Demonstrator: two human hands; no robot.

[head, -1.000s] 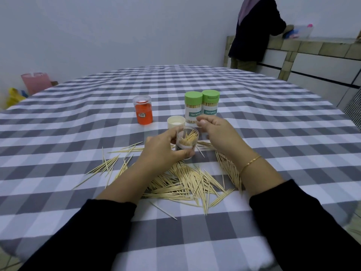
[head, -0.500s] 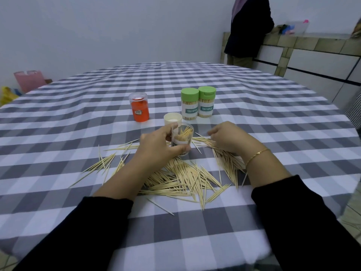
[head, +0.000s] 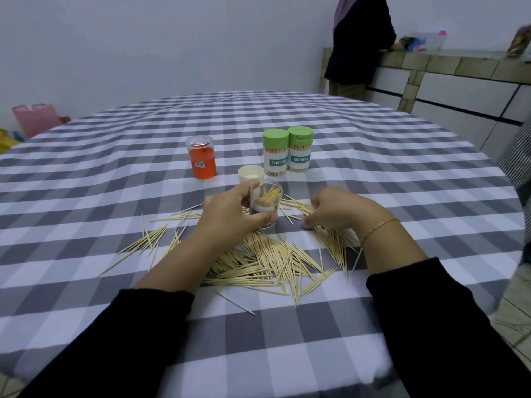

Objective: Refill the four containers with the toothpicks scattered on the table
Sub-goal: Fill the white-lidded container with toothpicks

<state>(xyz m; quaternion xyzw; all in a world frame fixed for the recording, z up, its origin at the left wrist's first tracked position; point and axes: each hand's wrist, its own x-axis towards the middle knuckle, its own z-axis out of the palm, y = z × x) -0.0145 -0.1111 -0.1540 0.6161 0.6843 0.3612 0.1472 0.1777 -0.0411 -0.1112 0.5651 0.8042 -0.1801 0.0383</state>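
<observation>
The left hand wraps its fingers and thumb round a clear open container, tilted a little, with a small bunch of toothpicks standing inside; by my reading it is well short of full. At three o'clock from it the right hand is down on the scattered toothpicks, fingers curled onto them as if gathering a pinch; whether any are actually held I cannot tell.

The loose pile spreads from nine o'clock round through six to four o'clock of the held container, on the checked tablecloth. At twelve o'clock, just behind it, stands a white cap. At one o'clock two green-lidded containers stand touching, closed and seemingly full. At eleven o'clock sits an orange container, its contents unclear.

So two look done, one is part-filled, and most toothpicks remain on the table.
</observation>
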